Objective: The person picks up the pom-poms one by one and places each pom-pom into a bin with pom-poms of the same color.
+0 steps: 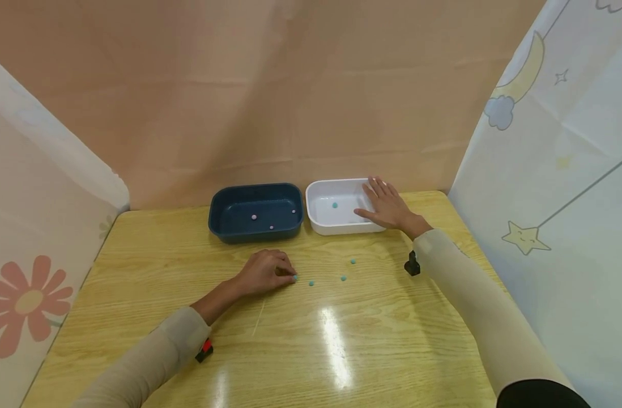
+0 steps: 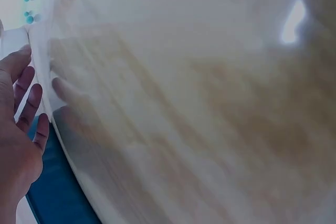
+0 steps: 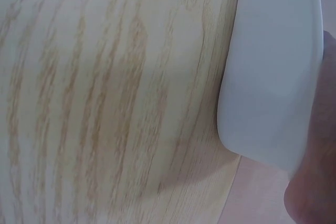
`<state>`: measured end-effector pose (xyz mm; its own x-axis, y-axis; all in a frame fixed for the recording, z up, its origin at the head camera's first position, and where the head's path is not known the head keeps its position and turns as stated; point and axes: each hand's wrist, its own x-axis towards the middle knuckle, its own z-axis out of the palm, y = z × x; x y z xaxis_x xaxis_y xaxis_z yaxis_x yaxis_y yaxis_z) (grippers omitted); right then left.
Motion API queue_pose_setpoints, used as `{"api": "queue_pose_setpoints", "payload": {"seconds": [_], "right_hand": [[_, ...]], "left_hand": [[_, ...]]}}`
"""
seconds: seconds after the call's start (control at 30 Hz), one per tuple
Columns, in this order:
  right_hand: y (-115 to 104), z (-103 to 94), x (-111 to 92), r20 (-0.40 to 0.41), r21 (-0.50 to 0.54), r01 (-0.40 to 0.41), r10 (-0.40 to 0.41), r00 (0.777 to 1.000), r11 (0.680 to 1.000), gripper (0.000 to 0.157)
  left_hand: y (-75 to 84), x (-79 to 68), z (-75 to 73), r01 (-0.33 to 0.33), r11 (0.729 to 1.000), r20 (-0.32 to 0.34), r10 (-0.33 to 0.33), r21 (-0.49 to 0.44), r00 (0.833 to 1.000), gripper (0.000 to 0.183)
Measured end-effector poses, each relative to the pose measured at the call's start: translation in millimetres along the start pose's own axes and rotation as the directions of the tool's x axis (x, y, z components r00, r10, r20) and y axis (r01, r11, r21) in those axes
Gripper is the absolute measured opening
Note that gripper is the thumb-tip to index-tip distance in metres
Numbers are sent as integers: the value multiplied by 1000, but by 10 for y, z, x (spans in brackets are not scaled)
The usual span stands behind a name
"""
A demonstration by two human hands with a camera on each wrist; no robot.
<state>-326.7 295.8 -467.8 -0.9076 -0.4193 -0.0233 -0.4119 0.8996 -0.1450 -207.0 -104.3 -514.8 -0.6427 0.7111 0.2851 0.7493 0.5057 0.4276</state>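
In the head view my left hand [image 1: 266, 272] is low over the table, its thumb and index fingertips pinching a small teal ball [image 1: 295, 277]. Its other fingers are loosely bent, as the left wrist view also shows. Other teal balls [image 1: 311, 283] lie on the wood to its right. My right hand [image 1: 384, 205] reaches over the right end of the white basin [image 1: 344, 229], fingers spread and holding nothing visible. One teal ball [image 1: 335, 205] sits inside that basin. In the right wrist view, part of the hand [image 3: 315, 182] overlaps the basin's rim.
A dark blue basin [image 1: 255, 235] stands just left of the white one, with a few small pale pink balls [image 1: 254, 217] in it. Both basins are near the table's back edge, by a tan backdrop [image 1: 290, 113]. Printed white sheets [image 1: 561, 170] flank the wooden table [image 1: 270, 362].
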Motion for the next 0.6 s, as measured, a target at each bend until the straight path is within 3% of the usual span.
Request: {"api": "queue_pose_setpoints", "payload": {"seconds": [0.2, 0.6], "right_hand": [[-2, 5, -1, 4, -10, 9, -9, 1000, 1000, 99], [-16, -25, -15, -4, -24, 12, -12, 1000, 1000, 96]], "left_hand": [[22, 37, -45, 13, 1000, -28, -13, -23, 1000, 8], [83, 183, -175, -38, 999, -105, 34, -36, 994, 7]]}}
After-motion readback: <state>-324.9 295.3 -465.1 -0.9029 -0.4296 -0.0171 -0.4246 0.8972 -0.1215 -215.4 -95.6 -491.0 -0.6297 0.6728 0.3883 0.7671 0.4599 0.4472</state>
